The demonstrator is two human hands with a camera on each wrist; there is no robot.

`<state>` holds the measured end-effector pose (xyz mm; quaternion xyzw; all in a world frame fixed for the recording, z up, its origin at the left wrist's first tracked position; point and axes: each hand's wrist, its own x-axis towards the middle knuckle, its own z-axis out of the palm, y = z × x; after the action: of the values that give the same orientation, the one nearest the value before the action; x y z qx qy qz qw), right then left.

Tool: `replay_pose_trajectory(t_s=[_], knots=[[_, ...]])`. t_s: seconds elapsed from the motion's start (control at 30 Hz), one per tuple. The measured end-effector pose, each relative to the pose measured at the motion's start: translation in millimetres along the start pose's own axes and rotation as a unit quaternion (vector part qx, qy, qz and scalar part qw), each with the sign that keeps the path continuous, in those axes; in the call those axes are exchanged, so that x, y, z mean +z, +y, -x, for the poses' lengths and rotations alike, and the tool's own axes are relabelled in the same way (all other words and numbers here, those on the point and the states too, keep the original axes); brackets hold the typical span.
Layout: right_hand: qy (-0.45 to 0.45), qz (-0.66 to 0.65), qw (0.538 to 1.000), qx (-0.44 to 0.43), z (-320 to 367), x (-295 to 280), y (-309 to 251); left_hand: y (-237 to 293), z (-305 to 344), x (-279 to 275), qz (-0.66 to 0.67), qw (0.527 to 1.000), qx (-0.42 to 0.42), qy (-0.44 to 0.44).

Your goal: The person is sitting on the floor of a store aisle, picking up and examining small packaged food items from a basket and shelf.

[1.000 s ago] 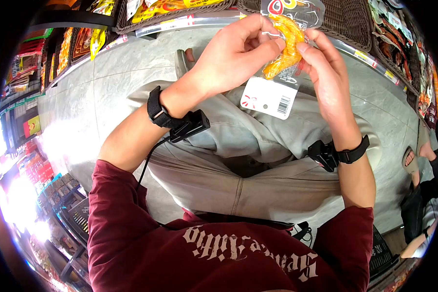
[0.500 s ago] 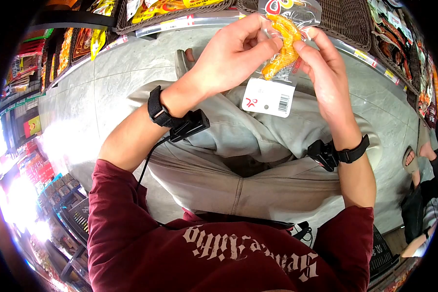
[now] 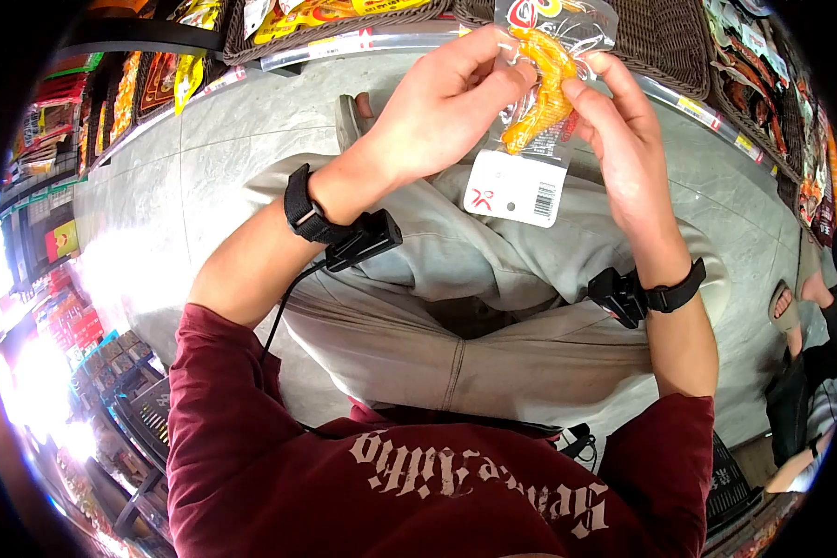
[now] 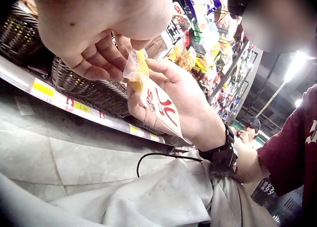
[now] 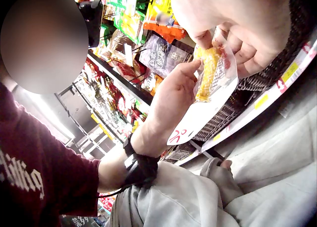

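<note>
A clear plastic snack packet (image 3: 541, 112) with a curved, glossy yellow-brown piece of food inside is held up between both hands, above the lap. Its white lower end (image 3: 516, 188) hangs down, with a red mark, a small hole and a barcode. My left hand (image 3: 451, 102) pinches the packet's left edge between thumb and fingers. On the opposite edge, my right hand (image 3: 626, 139) grips it, thumb in front. Both wrist views show the yellow food (image 5: 209, 71) between the two hands' fingertips; the left wrist view shows the packet's white end (image 4: 161, 106) edge-on.
Wicker baskets (image 3: 665, 51) of packaged snacks line a low shelf with price labels (image 3: 697, 110) just beyond the hands. Grey tile floor (image 3: 139, 186) lies around the crossed legs. Another person's sandalled foot (image 3: 784, 302) is at the right.
The packet has turned and shifted slightly, its white end swinging a little. My left thumb has drawn back slightly along it; both hands keep their hold.
</note>
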<state>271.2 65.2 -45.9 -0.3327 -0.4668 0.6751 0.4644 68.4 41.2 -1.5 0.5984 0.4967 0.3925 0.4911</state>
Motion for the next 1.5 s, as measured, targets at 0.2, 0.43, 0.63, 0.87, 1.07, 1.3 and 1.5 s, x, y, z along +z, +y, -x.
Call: replay_pose_trajectory(t_s=[0.2, 0.43, 0.63, 0.87, 1.07, 1.3, 1.5], knots=[[0.008, -0.006, 1.000, -0.002, -0.5, 1.0, 1.8, 0.9, -0.2, 0.2, 0.001, 1.000, 0.008, -0.001], [0.004, -0.007, 1.000, -0.007, 0.5, 1.7, 0.2, -0.4, -0.6, 0.4, 0.006, 1.000, 0.022, 0.002], [0.008, -0.016, 1.000, -0.005, -1.1, 0.2, 3.1, -2.9, 0.1, -0.8, -0.024, 0.999, 0.030, 0.017], [0.005, -0.020, 1.000, -0.004, -0.8, 0.2, 2.8, -3.4, -0.3, -2.1, -0.043, 0.999, 0.023, 0.016], [0.013, -0.008, 1.000, -0.006, -0.8, 0.7, 2.7, -4.4, -0.9, -4.0, -0.052, 0.998, 0.016, 0.015], [0.002, -0.005, 1.000, 0.000, -1.4, -1.5, 3.8, -2.4, 0.7, -0.2, -0.002, 1.000, 0.022, 0.012], [0.000, 0.000, 1.000, 0.001, -0.9, -2.3, 3.1, -5.4, -1.0, -0.9, -0.010, 1.000, 0.027, 0.006]])
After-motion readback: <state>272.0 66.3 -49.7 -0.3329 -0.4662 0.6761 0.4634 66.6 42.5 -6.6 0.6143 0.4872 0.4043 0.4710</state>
